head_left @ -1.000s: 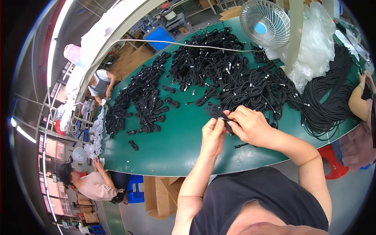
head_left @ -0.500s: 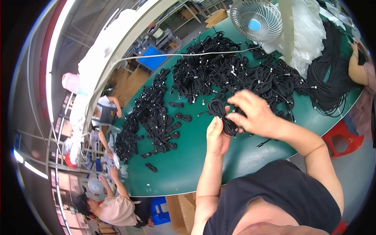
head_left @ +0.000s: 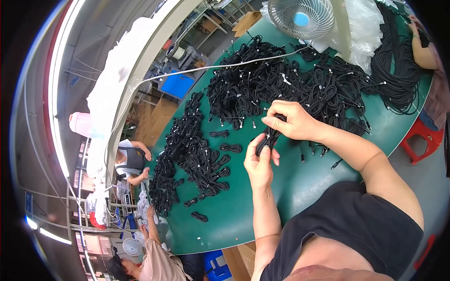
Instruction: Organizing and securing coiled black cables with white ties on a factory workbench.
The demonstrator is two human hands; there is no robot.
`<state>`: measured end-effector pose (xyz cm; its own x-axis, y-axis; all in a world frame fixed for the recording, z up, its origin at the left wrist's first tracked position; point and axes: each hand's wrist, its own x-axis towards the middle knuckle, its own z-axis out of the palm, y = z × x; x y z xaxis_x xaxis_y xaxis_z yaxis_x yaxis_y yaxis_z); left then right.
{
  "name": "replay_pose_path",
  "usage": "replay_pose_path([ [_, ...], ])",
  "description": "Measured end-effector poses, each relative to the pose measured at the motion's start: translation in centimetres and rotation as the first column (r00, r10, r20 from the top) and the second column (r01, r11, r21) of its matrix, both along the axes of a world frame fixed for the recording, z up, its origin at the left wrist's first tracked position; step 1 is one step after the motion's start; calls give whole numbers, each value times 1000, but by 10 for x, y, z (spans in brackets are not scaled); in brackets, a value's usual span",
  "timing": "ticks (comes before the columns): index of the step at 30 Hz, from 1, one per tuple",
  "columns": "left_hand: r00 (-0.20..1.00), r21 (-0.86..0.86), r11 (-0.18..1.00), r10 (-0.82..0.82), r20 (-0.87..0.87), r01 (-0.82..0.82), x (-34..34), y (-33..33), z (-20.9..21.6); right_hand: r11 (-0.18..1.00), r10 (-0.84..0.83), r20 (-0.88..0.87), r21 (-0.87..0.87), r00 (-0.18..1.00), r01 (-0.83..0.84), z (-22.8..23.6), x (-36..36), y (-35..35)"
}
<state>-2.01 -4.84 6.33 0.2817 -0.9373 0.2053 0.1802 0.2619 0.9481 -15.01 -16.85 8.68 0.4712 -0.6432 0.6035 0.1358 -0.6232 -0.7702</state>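
Observation:
A coiled black cable is held above the green table between my two hands. My left hand grips the lower end of the coil, thumb across it. Around the coil's upper end are the closed fingers and thumb of my right hand. Just beyond my hands lies a large heap of loose black cables with pale metal plugs. To the left is a pile of bundled black cables, and one bundle lies apart near the table's front.
A fan and clear plastic bags stand at the far side beside a post. Long black cables lie at right near another person's arm. Two people work past the left edge. A red stool is at right.
My right hand's fingers, spread beside the coil before, have closed on its upper end. The coil sits more tilted between my hands, and the whole view has shifted slightly.

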Motion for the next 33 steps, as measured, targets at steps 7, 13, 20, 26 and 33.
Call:
replay_pose_path([
  [7, 938, -189, 954, 170, -301, -234, 9, -14, 1, 803, 477, -51, 430, 877, -412, 4, 0, 5],
  [13, 953, -284, 919, 218, -210, -273, 10, -11, -2, 638, 609, 71, 547, 790, -542, 2, -2, 5],
  [20, 864, -82, 975, 141, -483, -206, -1, -17, 3, 884, 458, -100, 156, 884, -440, -3, -4, 8],
  [26, 888, -59, 986, 113, -445, -155, 14, -8, -3, 945, 286, -225, -95, 932, -313, 1, -3, 18],
  [33, 967, -94, 995, 12, -255, -37, 4, -10, -13, 963, 115, -209, -215, 971, -160, -11, 0, 25],
])
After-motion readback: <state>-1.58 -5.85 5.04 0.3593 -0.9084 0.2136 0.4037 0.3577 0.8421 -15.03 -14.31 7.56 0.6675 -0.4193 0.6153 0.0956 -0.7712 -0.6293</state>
